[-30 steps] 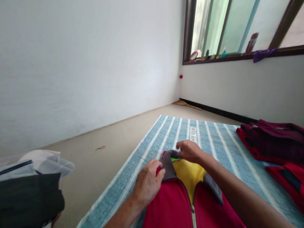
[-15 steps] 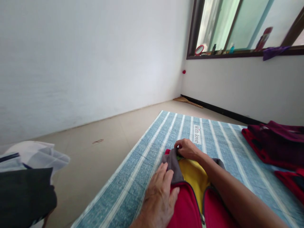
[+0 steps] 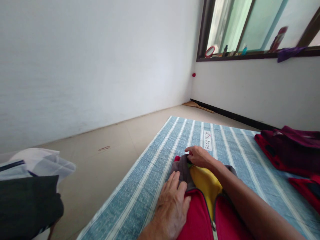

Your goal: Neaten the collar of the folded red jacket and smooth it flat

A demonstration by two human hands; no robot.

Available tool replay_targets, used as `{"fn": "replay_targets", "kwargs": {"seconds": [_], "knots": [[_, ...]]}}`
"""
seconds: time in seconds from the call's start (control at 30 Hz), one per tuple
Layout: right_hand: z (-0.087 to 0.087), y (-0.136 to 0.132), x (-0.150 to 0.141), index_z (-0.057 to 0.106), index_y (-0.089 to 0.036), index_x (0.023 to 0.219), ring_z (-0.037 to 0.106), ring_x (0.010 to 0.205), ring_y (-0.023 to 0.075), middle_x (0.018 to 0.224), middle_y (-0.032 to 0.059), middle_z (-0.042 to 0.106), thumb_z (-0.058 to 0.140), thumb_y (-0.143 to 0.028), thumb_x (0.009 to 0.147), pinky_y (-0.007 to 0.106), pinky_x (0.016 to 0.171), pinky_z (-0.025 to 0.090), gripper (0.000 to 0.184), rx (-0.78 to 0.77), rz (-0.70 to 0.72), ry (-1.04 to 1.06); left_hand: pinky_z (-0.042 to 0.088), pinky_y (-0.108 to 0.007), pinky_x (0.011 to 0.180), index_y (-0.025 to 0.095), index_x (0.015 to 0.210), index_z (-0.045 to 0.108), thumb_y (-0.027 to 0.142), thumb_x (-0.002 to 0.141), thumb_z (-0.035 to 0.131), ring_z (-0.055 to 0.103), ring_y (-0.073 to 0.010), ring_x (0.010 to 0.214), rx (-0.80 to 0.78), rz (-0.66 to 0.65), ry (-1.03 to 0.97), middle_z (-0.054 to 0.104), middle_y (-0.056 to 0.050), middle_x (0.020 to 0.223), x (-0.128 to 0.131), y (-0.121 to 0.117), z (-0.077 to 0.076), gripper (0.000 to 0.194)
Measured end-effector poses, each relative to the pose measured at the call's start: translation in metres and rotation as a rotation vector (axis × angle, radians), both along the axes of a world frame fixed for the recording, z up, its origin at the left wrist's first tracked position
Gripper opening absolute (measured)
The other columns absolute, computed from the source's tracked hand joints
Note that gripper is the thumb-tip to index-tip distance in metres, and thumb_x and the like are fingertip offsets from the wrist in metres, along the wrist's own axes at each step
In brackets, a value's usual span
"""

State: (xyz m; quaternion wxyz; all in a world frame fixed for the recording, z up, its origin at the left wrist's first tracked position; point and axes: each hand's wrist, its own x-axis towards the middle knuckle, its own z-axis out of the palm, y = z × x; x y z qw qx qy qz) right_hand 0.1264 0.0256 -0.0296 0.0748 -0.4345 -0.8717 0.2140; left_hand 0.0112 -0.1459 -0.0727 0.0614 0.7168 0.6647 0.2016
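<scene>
Left hand (image 3: 173, 206) lies flat, pinning the red jacket (image 3: 197, 220) on the striped mat (image 3: 155, 173) while right hand (image 3: 200, 156) seemingly pinches its grey collar (image 3: 183, 168) just beyond, straightening it.

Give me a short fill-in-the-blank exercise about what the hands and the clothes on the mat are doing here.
1. The left hand lies flat on the ____ jacket.
2. The right hand pinches the jacket's ____ collar.
3. The jacket's lining is ____.
4. The jacket lies on a blue ____ mat.

Missing words: red; grey; yellow; striped
</scene>
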Motion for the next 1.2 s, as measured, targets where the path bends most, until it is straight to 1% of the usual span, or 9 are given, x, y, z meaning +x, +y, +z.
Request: {"fn": "replay_targets", "kwargs": {"seconds": [0.1,0.17,0.33,0.43,0.57,0.7,0.8,0.97,1.2], "knots": [[0.015,-0.022,0.000,0.062,-0.016,0.117,0.060,0.101,0.0244,0.112,0.0114,0.064,0.047,-0.019,0.084,0.031,0.082,0.042,0.036,0.111,0.007,-0.002,0.039,-0.053,0.107,0.021,0.107,0.063,0.018,0.080,0.058,0.042,-0.0316,0.133,0.005,0.011,-0.022,0.051,-0.014,0.140,0.001,0.001,0.000,0.028],[0.020,-0.039,-0.002,0.063,-0.018,0.110,0.060,0.097,0.0232,0.108,0.0102,0.063,0.044,-0.017,0.086,0.031,0.079,0.043,0.031,0.165,0.075,-0.018,0.038,-0.053,0.108,0.021,0.107,0.065,0.018,0.080,0.057,0.043,-0.0316,0.132,-0.016,0.017,-0.032,0.052,-0.014,0.138,0.002,0.001,0.001,0.028],[0.014,-0.066,-0.001,0.063,-0.015,0.091,0.057,0.100,0.0229,0.100,0.0097,0.064,0.045,-0.010,0.082,0.029,0.082,0.043,0.021,0.184,0.300,-0.054,0.037,-0.046,0.110,0.021,0.113,0.066,0.016,0.080,0.054,0.044,-0.0276,0.132,-0.005,-0.044,-0.182,0.052,-0.012,0.138,-0.003,-0.001,0.012,0.036],[0.008,-0.066,0.003,0.062,-0.014,0.094,0.056,0.104,0.0235,0.107,0.0106,0.062,0.047,-0.009,0.081,0.031,0.086,0.042,0.020,0.156,0.285,-0.027,0.043,-0.035,0.104,0.022,0.100,0.071,0.016,0.083,0.049,0.055,-0.0218,0.121,0.012,-0.037,-0.342,0.060,-0.008,0.130,-0.020,0.009,0.019,0.028],[0.008,-0.061,0.009,0.060,-0.016,0.102,0.057,0.105,0.0219,0.112,0.0082,0.060,0.056,-0.015,0.080,0.029,0.088,0.043,0.022,0.128,0.280,-0.008,0.044,-0.030,0.096,0.015,0.099,0.069,0.016,0.086,0.045,0.062,-0.0196,0.105,-0.071,0.214,-0.379,0.069,-0.009,0.110,-0.047,0.046,0.021,0.027],[0.002,-0.058,0.014,0.051,-0.016,0.122,0.056,0.109,0.0234,0.123,0.0107,0.055,0.063,-0.019,0.078,0.032,0.093,0.043,0.046,0.069,0.239,0.058,0.046,-0.027,0.074,0.015,0.083,0.072,0.022,0.080,0.054,0.064,-0.0183,0.079,-0.203,0.157,-0.402,0.070,-0.003,0.078,-0.059,0.086,0.020,0.019],[-0.004,-0.056,0.017,0.043,-0.016,0.132,0.054,0.113,0.0251,0.130,0.0130,0.050,0.066,-0.021,0.075,0.035,0.096,0.042,0.062,0.018,0.193,0.137,0.041,-0.023,0.055,0.015,0.069,0.069,0.026,0.072,0.060,0.057,-0.0147,0.059,-0.311,0.100,-0.470,0.059,0.002,0.055,-0.059,0.099,0.021,0.014],[-0.013,-0.056,0.019,0.046,-0.021,0.124,0.055,0.108,0.0238,0.125,0.0088,0.051,0.067,-0.017,0.073,0.036,0.093,0.045,0.056,0.029,0.192,0.202,0.038,-0.020,0.047,0.016,0.067,0.061,0.024,0.067,0.056,0.052,-0.0115,0.053,-0.395,0.113,-0.639,0.054,0.004,0.056,-0.061,0.104,0.020,0.010],[-0.011,-0.060,0.018,0.055,-0.016,0.112,0.056,0.109,0.0266,0.129,0.0120,0.048,0.069,-0.019,0.075,0.037,0.093,0.046,0.039,0.050,0.159,0.130,0.034,-0.021,0.047,0.016,0.062,0.057,0.020,0.065,0.053,0.048,-0.0110,0.051,-0.334,0.202,-0.685,0.050,0.005,0.053,-0.060,0.110,-0.006,0.006]]}}
